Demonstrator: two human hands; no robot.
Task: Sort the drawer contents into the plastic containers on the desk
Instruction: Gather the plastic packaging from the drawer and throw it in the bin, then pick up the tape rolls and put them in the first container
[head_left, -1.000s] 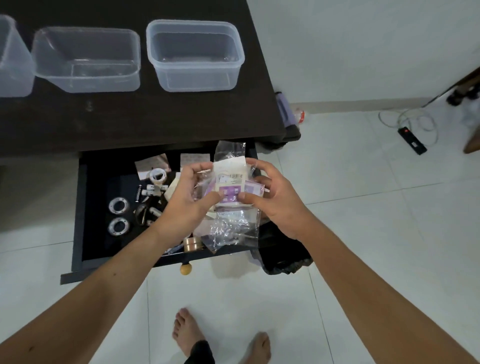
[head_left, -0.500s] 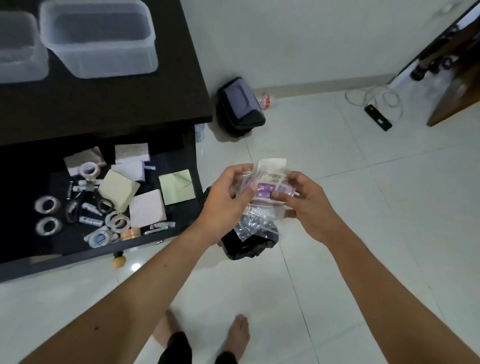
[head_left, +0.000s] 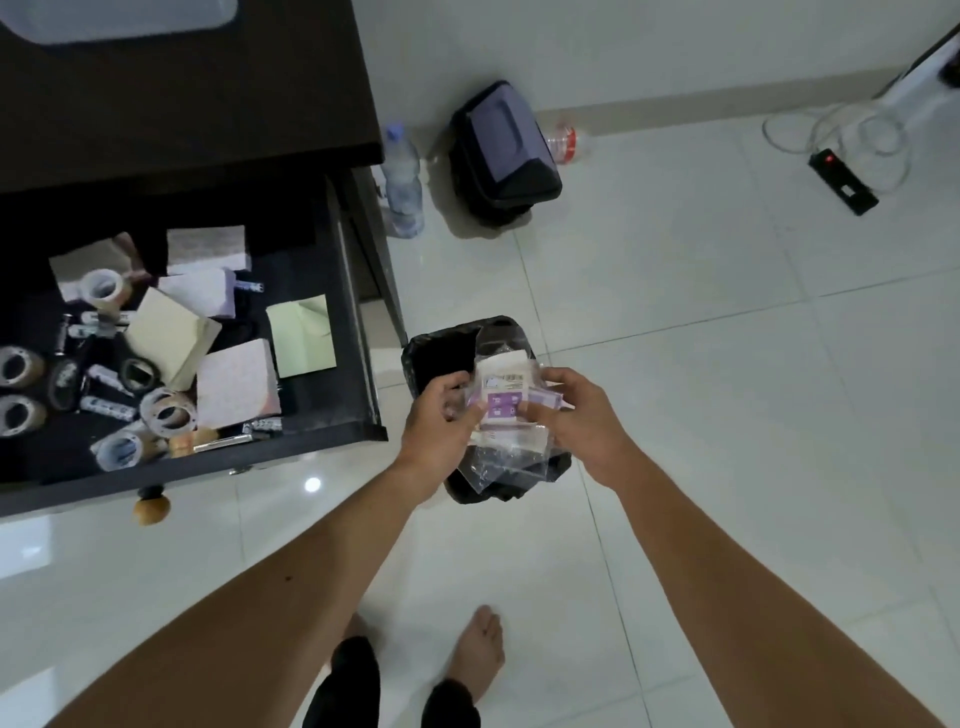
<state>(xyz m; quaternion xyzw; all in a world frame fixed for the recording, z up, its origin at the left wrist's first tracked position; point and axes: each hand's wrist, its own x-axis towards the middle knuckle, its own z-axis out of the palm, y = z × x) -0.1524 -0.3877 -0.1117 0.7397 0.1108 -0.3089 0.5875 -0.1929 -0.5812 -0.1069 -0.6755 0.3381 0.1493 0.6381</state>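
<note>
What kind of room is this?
Probably a home study or bedroom corner: a dark desk with an open drawer of tape rolls and notepads, a tiled floor, a power strip.

Lined bin (head_left: 431, 358) on tiled floor (head_left: 727, 415)

Both hands hold a bundle of clear plastic bags with white and purple labelled packets (head_left: 501, 410) above a small bin lined with a black bag (head_left: 434, 353) on the white tiled floor (head_left: 727, 395). The left hand (head_left: 441, 426) pinches its left side, the right hand (head_left: 582, 421) its right. To the left, the open black drawer (head_left: 332, 415) holds rolls of clear tape (head_left: 166, 413), paper note pads (head_left: 171, 338) and small batteries (head_left: 106, 408)
</note>
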